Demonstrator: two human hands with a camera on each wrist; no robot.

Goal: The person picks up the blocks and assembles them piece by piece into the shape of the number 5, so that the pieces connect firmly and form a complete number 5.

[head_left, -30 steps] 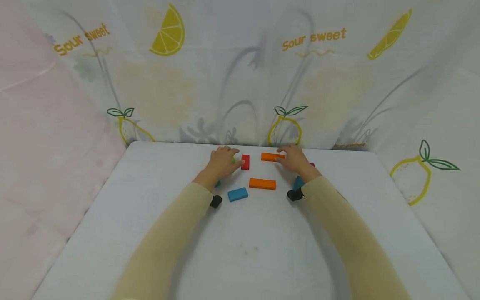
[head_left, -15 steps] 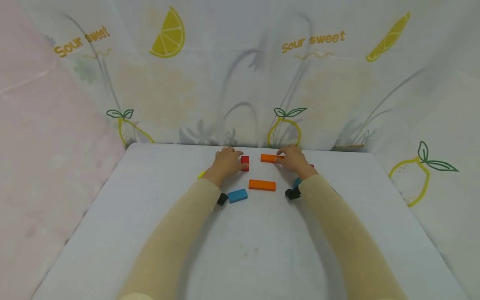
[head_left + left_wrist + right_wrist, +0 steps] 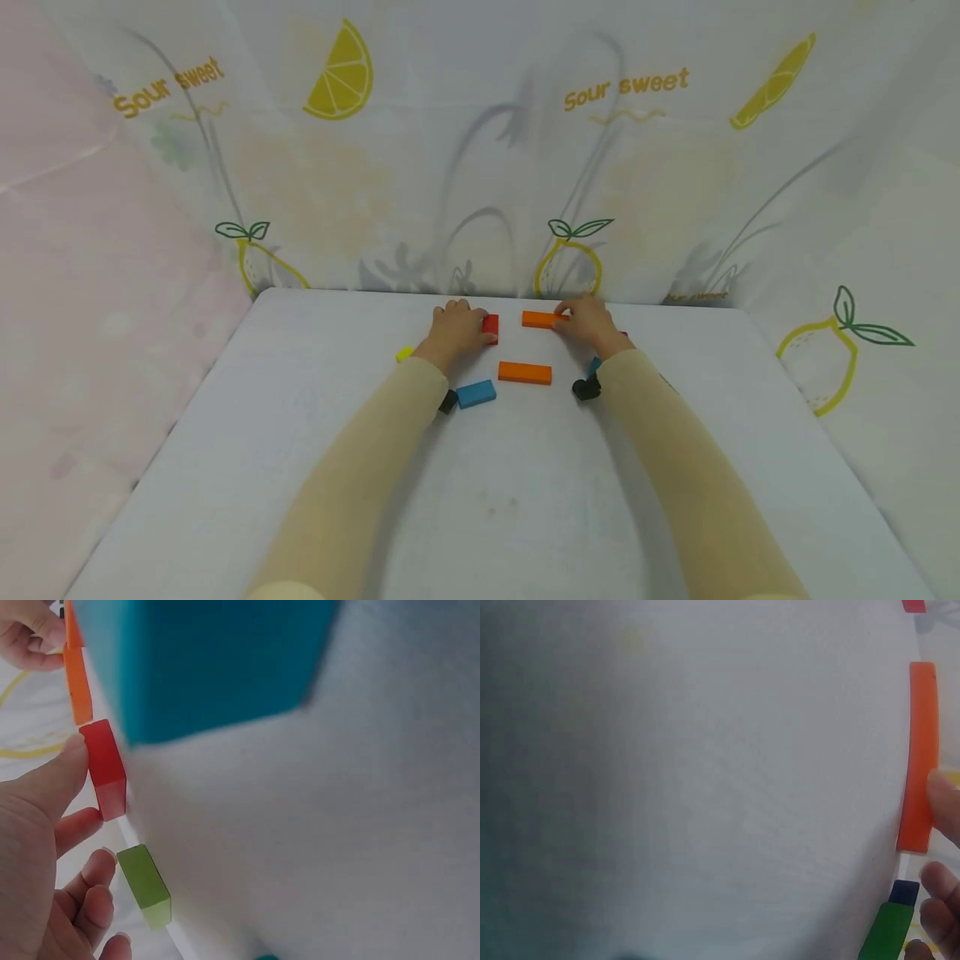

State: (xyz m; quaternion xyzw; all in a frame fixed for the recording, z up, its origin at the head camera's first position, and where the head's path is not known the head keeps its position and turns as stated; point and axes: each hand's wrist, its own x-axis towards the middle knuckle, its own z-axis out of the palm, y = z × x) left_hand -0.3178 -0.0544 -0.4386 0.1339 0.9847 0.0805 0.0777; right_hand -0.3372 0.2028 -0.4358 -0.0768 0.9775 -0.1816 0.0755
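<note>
My left hand [image 3: 457,329] pinches a red block [image 3: 491,328] on the table, thumb at one end and index finger at the other. In the left wrist view a light green block [image 3: 146,885] lies close to its other fingers. My right hand [image 3: 587,323] grips the right end of a long orange block [image 3: 540,319] near the table's back edge; its thumb [image 3: 943,796] is against the block in the right wrist view. A dark green block [image 3: 889,930] and a dark blue one [image 3: 905,892] are beside its curled fingers. The two held blocks are slightly apart.
A second orange block [image 3: 525,372] lies in front, with a blue block [image 3: 476,393] left of it. A yellow block [image 3: 405,353] shows beyond the left wrist. Behind the table [image 3: 495,517] rises a lemon-printed cloth [image 3: 450,167]. Blue and red pieces are partly hidden by the right wrist.
My left hand has moved right and closed on the red block, and the yellow block has come into view behind it. The right hand has stayed at the orange block.
</note>
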